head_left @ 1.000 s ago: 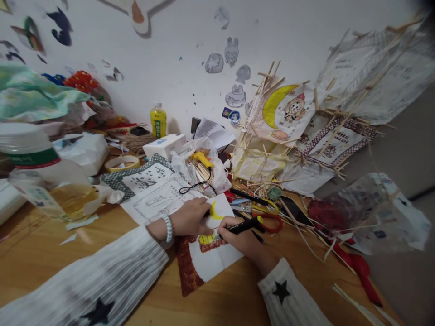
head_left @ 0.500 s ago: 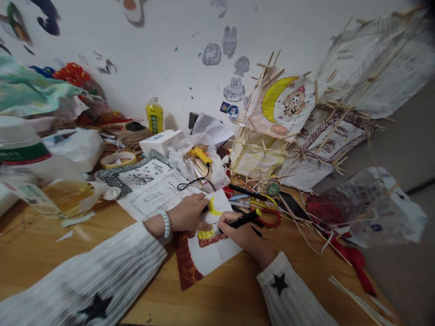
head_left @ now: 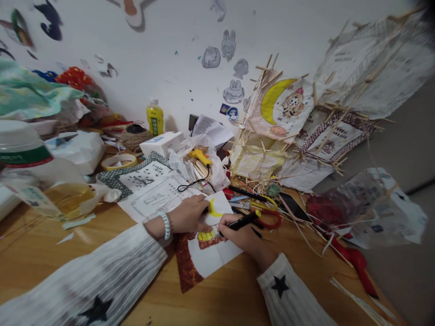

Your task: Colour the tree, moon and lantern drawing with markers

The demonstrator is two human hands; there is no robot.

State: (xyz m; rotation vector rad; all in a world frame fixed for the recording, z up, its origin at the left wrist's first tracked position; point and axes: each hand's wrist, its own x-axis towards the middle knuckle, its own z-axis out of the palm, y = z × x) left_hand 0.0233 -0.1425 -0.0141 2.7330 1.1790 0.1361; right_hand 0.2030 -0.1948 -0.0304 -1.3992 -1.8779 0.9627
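Observation:
My right hand (head_left: 234, 227) grips a black marker (head_left: 245, 219) with a yellow end. Its tip points down at a drawing sheet (head_left: 217, 253), and my fingers hide the tip. The sheet shows a yellow crescent moon, yellow stripes and brown-red coloured areas. At the sheet's left side rests my left hand (head_left: 190, 213), palm down, with its fingers bent. A small dark thing shows at those fingertips; what it is I cannot make out. Beside the left hand lie an uncoloured line drawing (head_left: 154, 199) and a sheet with a dark checked border (head_left: 117, 178).
Behind the hands is a plastic bag of sticks with a yellow glue gun (head_left: 200, 156). Red-handled scissors (head_left: 273, 220) and a phone (head_left: 295, 207) lie to the right. Paper-covered stick frames (head_left: 278, 106) lean at the wall. A bottle of yellowish liquid (head_left: 68, 197) lies left.
The view has shifted very slightly. Both hands stay in nearly the same place on the sheet, with the marker tilted a little differently in my right hand.

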